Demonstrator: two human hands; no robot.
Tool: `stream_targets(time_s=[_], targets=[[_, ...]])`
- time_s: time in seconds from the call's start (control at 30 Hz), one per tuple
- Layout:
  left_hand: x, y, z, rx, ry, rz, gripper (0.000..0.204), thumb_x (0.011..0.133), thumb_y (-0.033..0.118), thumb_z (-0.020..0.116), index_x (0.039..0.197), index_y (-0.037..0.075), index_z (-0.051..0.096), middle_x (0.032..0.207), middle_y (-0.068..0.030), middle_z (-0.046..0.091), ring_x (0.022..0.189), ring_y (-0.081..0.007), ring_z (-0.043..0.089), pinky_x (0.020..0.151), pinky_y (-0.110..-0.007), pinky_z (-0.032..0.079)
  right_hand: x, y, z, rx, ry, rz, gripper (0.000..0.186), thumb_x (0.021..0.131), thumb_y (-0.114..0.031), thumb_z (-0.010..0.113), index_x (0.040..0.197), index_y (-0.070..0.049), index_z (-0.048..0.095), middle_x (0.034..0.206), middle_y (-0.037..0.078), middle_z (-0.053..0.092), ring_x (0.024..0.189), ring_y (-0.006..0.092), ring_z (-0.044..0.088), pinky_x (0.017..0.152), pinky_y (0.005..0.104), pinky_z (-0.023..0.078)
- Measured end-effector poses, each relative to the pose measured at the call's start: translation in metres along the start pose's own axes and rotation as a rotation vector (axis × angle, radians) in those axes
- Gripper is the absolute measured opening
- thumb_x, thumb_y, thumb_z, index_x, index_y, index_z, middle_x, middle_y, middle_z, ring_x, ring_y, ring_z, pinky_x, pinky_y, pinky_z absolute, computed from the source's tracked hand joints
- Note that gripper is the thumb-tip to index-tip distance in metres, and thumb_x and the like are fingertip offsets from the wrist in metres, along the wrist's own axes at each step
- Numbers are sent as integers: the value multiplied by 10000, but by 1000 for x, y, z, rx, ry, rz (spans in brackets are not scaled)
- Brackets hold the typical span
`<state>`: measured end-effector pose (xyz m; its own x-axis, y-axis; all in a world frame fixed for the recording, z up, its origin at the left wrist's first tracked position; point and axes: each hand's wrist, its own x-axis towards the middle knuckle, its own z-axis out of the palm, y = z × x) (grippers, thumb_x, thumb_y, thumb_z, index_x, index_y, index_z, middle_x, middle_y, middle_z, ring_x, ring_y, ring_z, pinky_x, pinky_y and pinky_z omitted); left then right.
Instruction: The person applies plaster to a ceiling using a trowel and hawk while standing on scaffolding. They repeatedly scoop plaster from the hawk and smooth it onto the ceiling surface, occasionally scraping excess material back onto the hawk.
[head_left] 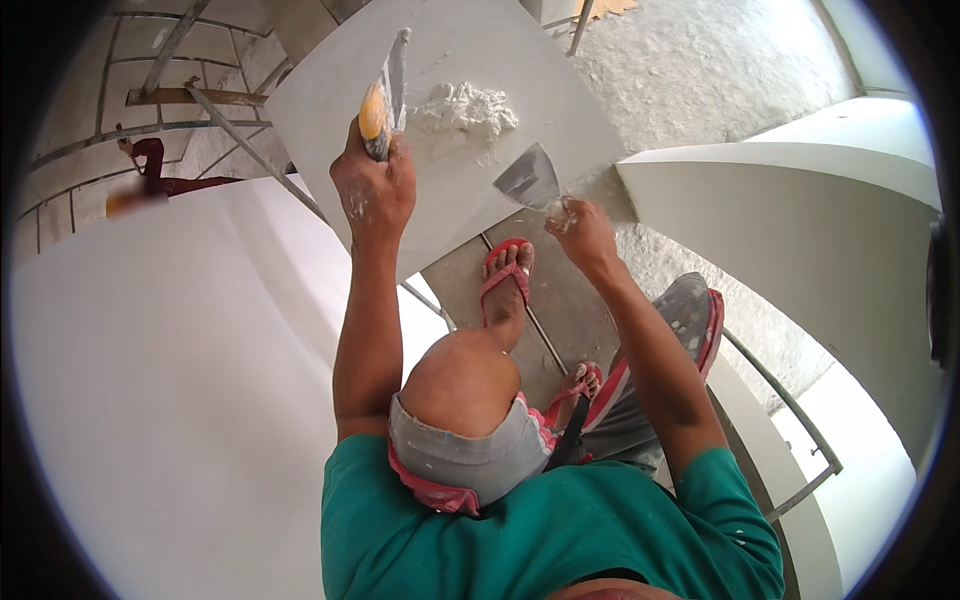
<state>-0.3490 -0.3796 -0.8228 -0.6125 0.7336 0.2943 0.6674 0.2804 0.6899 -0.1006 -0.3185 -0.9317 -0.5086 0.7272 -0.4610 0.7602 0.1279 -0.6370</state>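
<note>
I count one lumpy mound of off-white paste [468,110], lying mid-board on one flat pale-grey panel [325,95]. Two tools, one per hand. Left hand [376,188] is clenched round a yellow-and-dark-handled metal-bladed tool [375,108], blade up, left of the mound. Right hand [583,232] grips a flared grey metal scraper [532,180] at the panel's near edge; can't tell if it touches. Below: two red flip-flops [508,277], worn. Far left: one co-worker in dark red [152,160].
</note>
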Motion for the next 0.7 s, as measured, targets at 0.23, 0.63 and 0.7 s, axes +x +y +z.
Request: stream_targets(time_s=[0.23, 0.63, 0.7], targets=[[-67, -110, 52, 136, -153, -70, 262, 813, 104, 572, 1042, -18, 609, 828, -247, 641, 789, -437, 619, 688, -441, 509, -25, 34, -2, 214, 147, 17, 287, 730, -230, 771, 812, 8, 634, 618, 132, 597, 572, 258, 608, 510, 372, 464], [-85, -52, 55, 579, -241, 336, 546, 761, -2, 569, 1281, 165, 567, 1317, -68, 542, 1257, -349, 444, 1072, -535, 243, -11, -88, 22, 1106, -53, 300, 293, 764, -232, 800, 844, -27, 607, 617, 9, 547, 473, 83, 500, 398, 235, 393], [-82, -53, 53, 555, -239, 360, 542, 767, 8, 572, 1284, 168, 565, 1322, -65, 537, 1258, -348, 442, 1072, -536, 242, -10, -96, 22, 1140, -20, 347, 273, 742, -161, 810, 866, -12, 618, 620, 14, 549, 471, 86, 495, 410, 246, 406]])
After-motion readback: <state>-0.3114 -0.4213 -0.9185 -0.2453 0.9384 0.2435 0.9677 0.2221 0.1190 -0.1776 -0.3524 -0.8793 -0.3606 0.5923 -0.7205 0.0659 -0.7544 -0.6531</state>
